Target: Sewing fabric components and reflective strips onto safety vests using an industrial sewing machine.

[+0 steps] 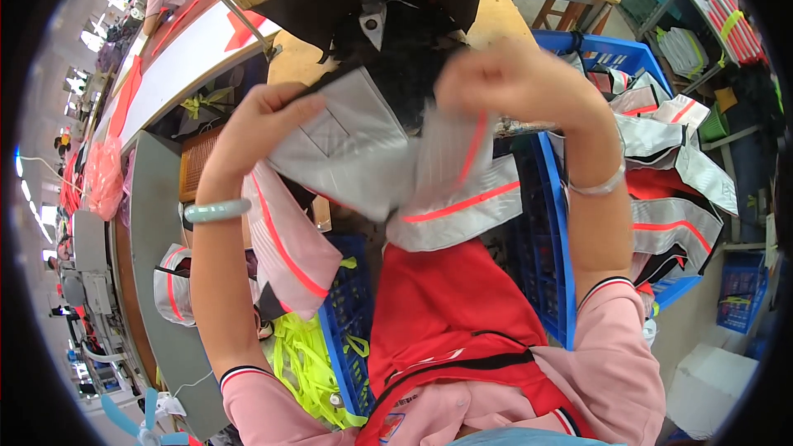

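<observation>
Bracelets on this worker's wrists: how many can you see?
2. A pale green bangle sits on the left wrist, and a thin silvery bracelet on the right wrist. Both hands are raised holding grey reflective fabric; the pink sleeves could hide more.

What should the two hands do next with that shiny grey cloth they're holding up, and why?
Probably pull it gently flat. The left hand and the right hand each grip an end of the grey reflective piece, which hangs crumpled and folded between them, its orange stripe bent. Spreading it would likely show how the piece lies.
</observation>
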Available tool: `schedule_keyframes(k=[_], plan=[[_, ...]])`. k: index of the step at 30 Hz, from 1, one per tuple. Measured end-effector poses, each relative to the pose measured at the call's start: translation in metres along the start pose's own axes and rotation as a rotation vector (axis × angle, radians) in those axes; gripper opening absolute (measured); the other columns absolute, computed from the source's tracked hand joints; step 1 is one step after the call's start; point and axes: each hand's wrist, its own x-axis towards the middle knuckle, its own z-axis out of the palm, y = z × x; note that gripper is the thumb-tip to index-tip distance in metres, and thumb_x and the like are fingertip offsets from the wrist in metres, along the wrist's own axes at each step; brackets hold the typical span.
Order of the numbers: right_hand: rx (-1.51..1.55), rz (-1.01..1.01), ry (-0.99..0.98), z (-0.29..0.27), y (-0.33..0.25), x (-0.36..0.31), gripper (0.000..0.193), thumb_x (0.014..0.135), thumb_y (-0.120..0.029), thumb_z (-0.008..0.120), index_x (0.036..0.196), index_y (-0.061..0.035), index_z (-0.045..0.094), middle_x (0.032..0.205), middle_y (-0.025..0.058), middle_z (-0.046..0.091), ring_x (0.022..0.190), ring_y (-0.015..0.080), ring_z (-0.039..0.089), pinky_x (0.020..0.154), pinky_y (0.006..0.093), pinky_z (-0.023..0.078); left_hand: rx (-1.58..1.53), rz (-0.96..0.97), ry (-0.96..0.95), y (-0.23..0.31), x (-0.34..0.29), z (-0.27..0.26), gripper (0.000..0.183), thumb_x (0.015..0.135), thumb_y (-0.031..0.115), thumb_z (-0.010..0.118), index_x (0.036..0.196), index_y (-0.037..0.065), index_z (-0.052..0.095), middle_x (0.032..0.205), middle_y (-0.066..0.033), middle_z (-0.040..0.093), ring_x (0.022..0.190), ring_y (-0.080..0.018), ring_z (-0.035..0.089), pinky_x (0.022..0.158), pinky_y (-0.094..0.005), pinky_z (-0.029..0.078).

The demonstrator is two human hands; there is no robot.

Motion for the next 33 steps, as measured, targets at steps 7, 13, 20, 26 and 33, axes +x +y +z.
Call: schedule_keyframes(k=[7,13,20,26,33], plan=[[0.236,-0.041,-0.044,0.067,0.010,-0.013,0.062,0.074,-0.039,0.073,0.121,-0.0022,0.058,0.087,0.0107,0.066,0.076,0.0174,0.061,0.067,0.0311,0.049,0.103,0.146,-0.095,0.031,-0.033,0.056,0.025,0.083,0.020,0.068,0.090,-0.004,0.066,0.065,-0.0026,0.057,0.062,-0.0071,0.048,0.056,-0.0246,0.039],[0.510,0.114,0.329,0.088,-0.010,-0.038,0.021,0.088,-0.020,0.063,0.098,-0.0020,0.068,0.077,-0.0036,0.064,0.069,0.0048,0.053,0.062,0.0229,0.044,0.036,0.206,-0.053,-0.001,-0.052,0.063,0.032,0.082,0.027,0.070,0.094,-0.003,0.065,0.073,-0.0040,0.058,0.066,-0.0080,0.049,0.059,-0.0246,0.041],[0.601,0.038,0.574,0.064,0.014,-0.069,0.020,0.093,-0.020,0.060,0.099,-0.0015,0.066,0.083,-0.0065,0.061,0.072,0.0020,0.050,0.061,0.0190,0.042,-0.072,0.052,0.035,-0.002,-0.078,0.051,0.026,0.081,0.021,0.072,0.091,-0.003,0.066,0.078,-0.0016,0.064,0.074,-0.0070,0.055,0.066,-0.0225,0.044],[0.657,0.091,0.486,0.043,0.019,-0.069,0.024,0.094,-0.023,0.059,0.098,-0.0002,0.065,0.089,-0.0031,0.063,0.075,0.0032,0.054,0.065,0.0191,0.044,0.096,0.132,0.180,0.025,-0.059,0.040,0.031,0.080,0.026,0.070,0.089,-0.003,0.066,0.073,-0.0019,0.063,0.069,-0.0070,0.054,0.064,-0.0227,0.043],[0.715,0.062,0.707,0.053,0.044,-0.034,0.026,0.095,-0.023,0.056,0.102,-0.0005,0.065,0.091,0.0001,0.065,0.077,0.0046,0.057,0.068,0.0206,0.046,-0.143,-0.005,0.164,0.019,-0.008,0.031,0.033,0.081,0.025,0.069,0.098,-0.003,0.068,0.081,-0.0023,0.066,0.075,-0.0066,0.057,0.068,-0.0213,0.044]])
